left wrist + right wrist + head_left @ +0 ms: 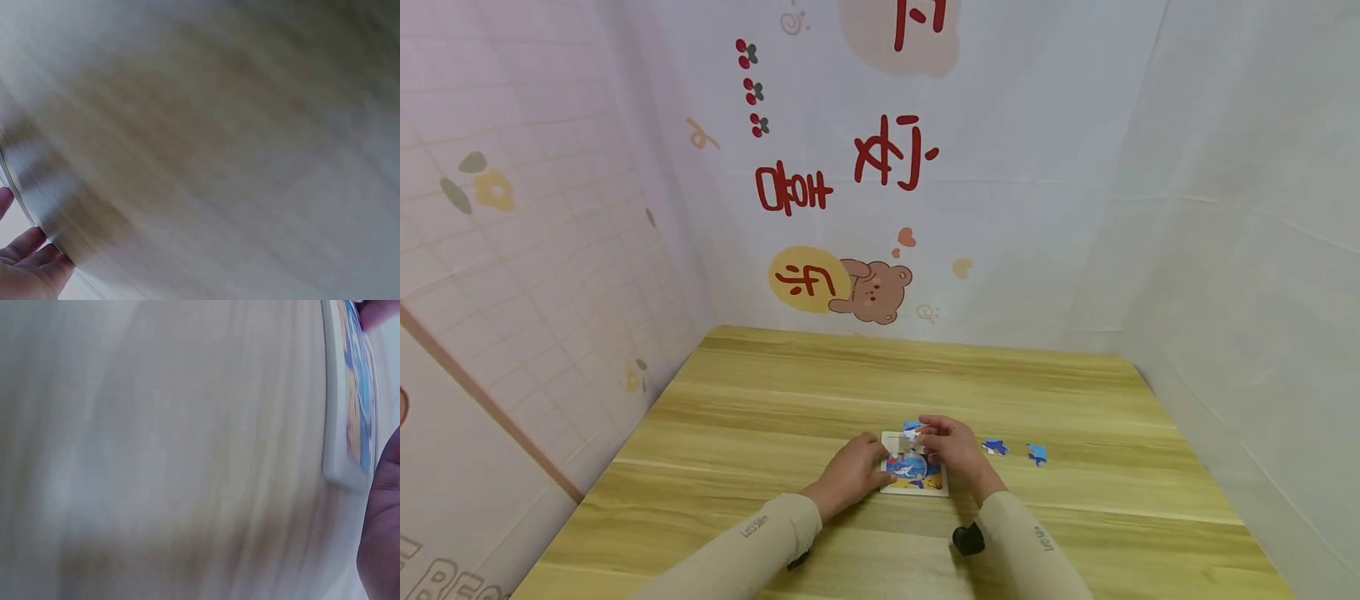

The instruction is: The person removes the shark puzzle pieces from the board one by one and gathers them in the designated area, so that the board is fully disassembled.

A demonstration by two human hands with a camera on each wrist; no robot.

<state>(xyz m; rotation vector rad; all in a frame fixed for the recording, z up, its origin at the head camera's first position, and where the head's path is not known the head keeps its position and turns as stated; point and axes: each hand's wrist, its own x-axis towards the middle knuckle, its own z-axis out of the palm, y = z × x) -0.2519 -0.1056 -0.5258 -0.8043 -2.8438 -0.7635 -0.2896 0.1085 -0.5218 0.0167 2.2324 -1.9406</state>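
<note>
A small jigsaw puzzle board with a pale rim lies on the table; its lower part shows a blue sea picture with a yellow bottom. My left hand grips the board's left edge, fingers along the side and thumb near the lower left. In the left wrist view, that hand's fingers meet the rim. Over the upper right of the board, my right hand pinches a blue and white puzzle piece at the top edge. In the right wrist view only part of the palm shows beside the board.
Two loose puzzle pieces lie right of my right hand: a dark blue one and a lighter blue one. The wood-grain table is bounded by printed white cloth walls at the back and sides.
</note>
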